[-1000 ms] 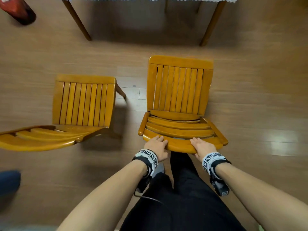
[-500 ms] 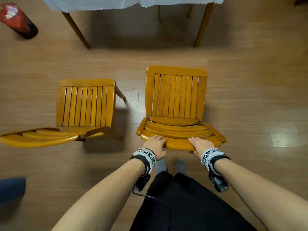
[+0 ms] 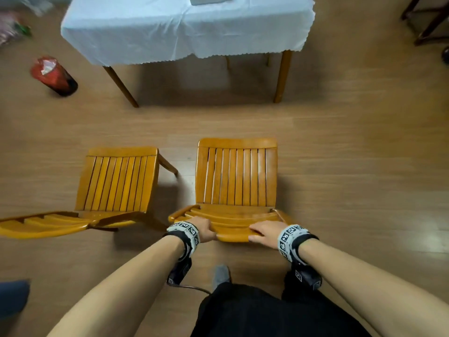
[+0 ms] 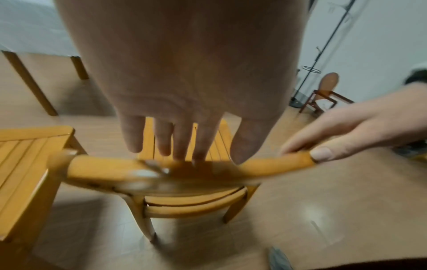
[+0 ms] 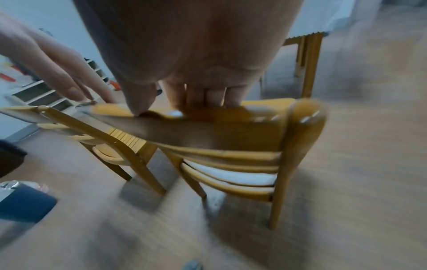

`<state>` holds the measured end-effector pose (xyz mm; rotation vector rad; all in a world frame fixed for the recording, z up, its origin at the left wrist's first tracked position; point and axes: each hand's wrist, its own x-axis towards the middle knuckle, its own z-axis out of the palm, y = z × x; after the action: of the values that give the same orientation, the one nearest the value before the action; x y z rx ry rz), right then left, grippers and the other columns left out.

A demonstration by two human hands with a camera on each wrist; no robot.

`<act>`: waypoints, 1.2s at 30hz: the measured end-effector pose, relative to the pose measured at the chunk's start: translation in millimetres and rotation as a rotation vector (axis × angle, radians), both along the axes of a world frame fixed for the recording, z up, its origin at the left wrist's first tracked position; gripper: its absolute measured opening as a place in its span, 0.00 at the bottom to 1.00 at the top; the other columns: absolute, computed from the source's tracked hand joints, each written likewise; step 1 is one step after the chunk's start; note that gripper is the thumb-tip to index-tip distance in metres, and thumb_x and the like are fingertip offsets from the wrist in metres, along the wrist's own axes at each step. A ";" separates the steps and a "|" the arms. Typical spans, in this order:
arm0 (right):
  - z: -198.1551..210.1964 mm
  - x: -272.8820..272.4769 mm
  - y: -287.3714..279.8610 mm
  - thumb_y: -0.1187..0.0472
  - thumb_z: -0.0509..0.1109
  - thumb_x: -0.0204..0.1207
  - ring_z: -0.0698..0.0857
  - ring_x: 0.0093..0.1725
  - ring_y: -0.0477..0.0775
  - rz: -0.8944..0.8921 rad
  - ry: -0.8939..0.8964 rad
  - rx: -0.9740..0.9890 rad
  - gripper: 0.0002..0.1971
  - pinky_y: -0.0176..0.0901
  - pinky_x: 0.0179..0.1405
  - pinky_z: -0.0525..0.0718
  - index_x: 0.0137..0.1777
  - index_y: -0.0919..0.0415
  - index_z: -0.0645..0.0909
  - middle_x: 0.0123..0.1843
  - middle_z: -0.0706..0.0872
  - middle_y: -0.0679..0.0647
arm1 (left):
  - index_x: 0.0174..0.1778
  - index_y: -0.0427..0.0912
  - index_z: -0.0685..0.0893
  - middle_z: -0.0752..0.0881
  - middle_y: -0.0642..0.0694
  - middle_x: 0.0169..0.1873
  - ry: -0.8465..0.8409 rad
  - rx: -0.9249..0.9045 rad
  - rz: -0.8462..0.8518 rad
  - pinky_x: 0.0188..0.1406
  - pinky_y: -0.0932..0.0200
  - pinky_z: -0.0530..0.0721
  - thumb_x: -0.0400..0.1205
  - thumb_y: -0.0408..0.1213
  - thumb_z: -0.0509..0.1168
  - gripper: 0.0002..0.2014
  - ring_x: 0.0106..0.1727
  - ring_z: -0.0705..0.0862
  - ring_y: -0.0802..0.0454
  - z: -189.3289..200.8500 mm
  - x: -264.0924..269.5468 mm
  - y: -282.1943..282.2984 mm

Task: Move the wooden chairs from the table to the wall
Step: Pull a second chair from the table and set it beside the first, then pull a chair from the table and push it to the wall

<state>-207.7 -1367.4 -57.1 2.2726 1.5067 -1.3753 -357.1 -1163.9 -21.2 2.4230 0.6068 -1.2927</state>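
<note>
Two honey-coloured slatted wooden chairs stand on the floor in front of a table [image 3: 184, 32] draped in white cloth. I stand behind the right chair [image 3: 235, 176]. My left hand [image 3: 206, 229] grips the left part of its top rail [image 3: 232, 237], fingers curled over the far side. My right hand [image 3: 263, 233] holds the right part of the rail, thumb on the near edge. The left wrist view shows my left fingers [image 4: 184, 142] hooked over the rail [image 4: 104, 164]. In the right wrist view, my right fingers [image 5: 201, 96] wrap over it too. The left chair [image 3: 116, 181] stands untouched beside it.
A red and black object [image 3: 54, 75] lies on the floor left of the table. Dark chair legs [image 3: 427, 23] show at the top right, a blue object [image 3: 12, 297] at the lower left. A coat stand [image 4: 323, 54] and white shelves [image 5: 41, 93] stand along the walls.
The view has pulled back from the table, which now shows its whole cloth. The right chair has come back with me, level with the left chair. Both hands keep their hold.
</note>
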 end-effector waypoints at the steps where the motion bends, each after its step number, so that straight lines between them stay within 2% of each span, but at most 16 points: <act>1: 3.6 21.8 -7.1 0.35 0.54 0.85 0.73 0.79 0.57 -0.008 -0.005 0.030 0.33 0.59 0.78 0.72 0.84 0.51 0.66 0.83 0.72 0.52 | 0.63 0.43 0.85 0.84 0.39 0.61 -0.010 0.032 -0.003 0.61 0.46 0.82 0.79 0.56 0.60 0.25 0.61 0.82 0.41 3.8 15.7 -3.5; 3: 14.4 73.6 -23.4 0.37 0.54 0.86 0.74 0.79 0.57 -0.070 -0.057 0.069 0.32 0.55 0.76 0.74 0.85 0.53 0.65 0.83 0.72 0.53 | 0.72 0.46 0.81 0.78 0.42 0.71 -0.066 0.118 -0.017 0.68 0.42 0.77 0.81 0.56 0.60 0.26 0.72 0.75 0.42 13.4 51.3 -15.2; 5: 30.2 128.8 -46.1 0.40 0.54 0.87 0.75 0.78 0.57 -0.143 -0.106 0.076 0.30 0.53 0.75 0.75 0.84 0.55 0.67 0.82 0.73 0.54 | 0.76 0.47 0.77 0.74 0.44 0.75 -0.100 0.153 -0.020 0.71 0.42 0.75 0.83 0.55 0.60 0.27 0.75 0.71 0.43 26.7 93.3 -34.3; 8: 57.5 215.2 -81.0 0.43 0.56 0.88 0.77 0.76 0.60 -0.204 -0.190 0.039 0.27 0.55 0.73 0.76 0.81 0.58 0.70 0.79 0.76 0.57 | 0.76 0.46 0.77 0.75 0.44 0.75 -0.143 0.153 -0.054 0.70 0.43 0.76 0.83 0.54 0.59 0.27 0.74 0.73 0.43 51.2 171.1 -66.9; 12: 95.5 312.6 -104.9 0.44 0.56 0.86 0.83 0.67 0.63 -0.259 -0.298 0.033 0.25 0.58 0.66 0.81 0.73 0.60 0.76 0.72 0.82 0.59 | 0.76 0.47 0.78 0.78 0.45 0.74 -0.267 0.193 -0.123 0.68 0.46 0.78 0.83 0.53 0.59 0.26 0.72 0.77 0.43 85.3 280.4 -101.2; 17: 139.4 414.9 -111.4 0.44 0.55 0.87 0.84 0.64 0.62 -0.334 -0.351 0.098 0.24 0.58 0.63 0.83 0.74 0.59 0.75 0.70 0.83 0.59 | 0.77 0.48 0.77 0.79 0.45 0.73 -0.374 0.214 -0.217 0.65 0.49 0.79 0.83 0.51 0.60 0.26 0.70 0.79 0.42 124.5 416.4 -120.5; 22: 155.4 517.2 -92.9 0.44 0.55 0.87 0.84 0.65 0.60 -0.384 -0.375 0.139 0.25 0.55 0.63 0.83 0.79 0.56 0.73 0.73 0.82 0.56 | 0.77 0.49 0.76 0.78 0.44 0.72 -0.423 0.245 -0.253 0.65 0.46 0.79 0.82 0.53 0.58 0.27 0.71 0.78 0.40 140.5 538.9 -104.7; 26: 154.3 622.4 -63.0 0.44 0.57 0.85 0.84 0.65 0.61 -0.378 -0.396 0.111 0.25 0.55 0.63 0.82 0.77 0.54 0.75 0.71 0.83 0.55 | 0.75 0.47 0.76 0.80 0.44 0.68 -0.474 0.239 -0.259 0.62 0.46 0.80 0.83 0.51 0.57 0.25 0.67 0.80 0.40 139.8 650.8 -81.7; 32: 171.1 797.8 2.2 0.45 0.58 0.85 0.84 0.64 0.60 -0.401 -0.430 0.049 0.24 0.51 0.60 0.83 0.78 0.53 0.74 0.72 0.82 0.55 | 0.76 0.47 0.75 0.80 0.44 0.68 -0.520 0.200 -0.252 0.63 0.44 0.81 0.83 0.52 0.58 0.26 0.67 0.81 0.40 147.4 827.9 -13.9; 36: 193.4 900.4 38.0 0.47 0.59 0.85 0.84 0.65 0.59 -0.419 -0.440 0.092 0.23 0.53 0.63 0.83 0.77 0.52 0.75 0.72 0.83 0.54 | 0.74 0.46 0.77 0.81 0.43 0.66 -0.551 0.222 -0.238 0.59 0.48 0.82 0.83 0.52 0.58 0.25 0.66 0.81 0.40 164.5 927.0 28.2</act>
<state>692.7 -1329.4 136.3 2.8186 1.0136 -0.7895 569.8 -1135.7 143.4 2.9302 0.3254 -0.5916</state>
